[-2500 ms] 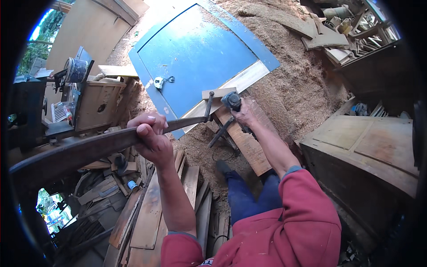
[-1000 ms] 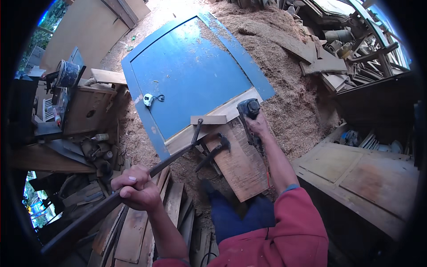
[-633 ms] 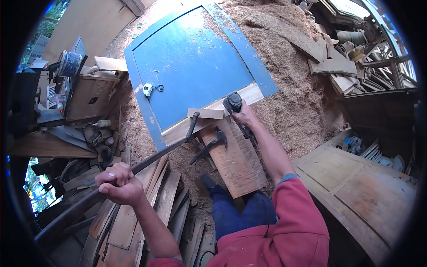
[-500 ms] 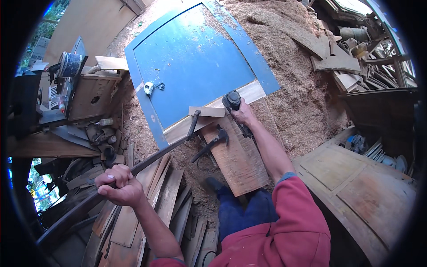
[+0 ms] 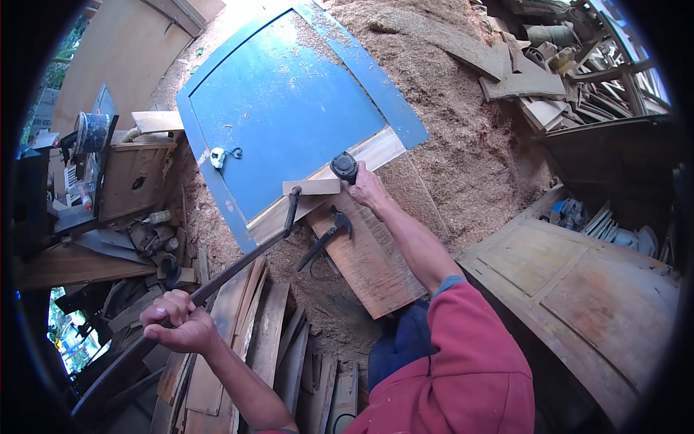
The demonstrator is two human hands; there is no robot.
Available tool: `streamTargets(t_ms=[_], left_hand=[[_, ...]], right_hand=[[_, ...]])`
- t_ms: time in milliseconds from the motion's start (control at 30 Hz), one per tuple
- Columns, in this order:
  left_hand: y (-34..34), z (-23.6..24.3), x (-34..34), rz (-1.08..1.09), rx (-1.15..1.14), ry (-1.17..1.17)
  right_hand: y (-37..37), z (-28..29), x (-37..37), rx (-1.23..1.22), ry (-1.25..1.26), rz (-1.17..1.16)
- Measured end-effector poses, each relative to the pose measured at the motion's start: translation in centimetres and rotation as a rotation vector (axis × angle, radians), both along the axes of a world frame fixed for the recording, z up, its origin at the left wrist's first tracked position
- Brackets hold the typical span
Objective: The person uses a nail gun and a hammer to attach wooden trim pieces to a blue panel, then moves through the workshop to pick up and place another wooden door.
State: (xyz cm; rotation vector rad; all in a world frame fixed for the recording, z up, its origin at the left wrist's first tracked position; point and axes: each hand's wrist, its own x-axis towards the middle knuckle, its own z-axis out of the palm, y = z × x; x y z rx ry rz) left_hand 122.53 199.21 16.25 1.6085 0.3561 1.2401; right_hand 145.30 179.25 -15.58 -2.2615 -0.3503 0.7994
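Observation:
A blue panel door lies flat, dusted with shavings, with a bare wood strip along its near edge. My right hand is closed round a dark power tool that rests on that strip. My left hand is wrapped round a long dark bar slanting from lower left up to the door's near edge. Where it meets the edge, a dark upright rod stands against a small wood block. A hammer lies on a brown board just nearer to me.
A white tape measure lies on the door's left side. Stacked planks fill the lower left. At the right is a worn wooden panel, and shavings cover the ground behind. A paint bucket stands at the left.
The whole view has shifted, so the door and tools sit further left in the picture. My legs have moved right. Both hands keep their grips.

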Motion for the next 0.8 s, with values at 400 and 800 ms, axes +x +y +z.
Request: streamTargets(t_ms=[400, 800], left_hand=[[-0.4, 0.2, 0.2, 0.009, -0.028, -0.005], [0.0, 0.2, -0.1, 0.017, -0.004, -0.003]], right_hand=[[-3.9, -0.3, 2.8, -0.006, 0.054, -0.228], [-0.7, 1.4, -1.8, 0.029, -0.027, 0.052]])
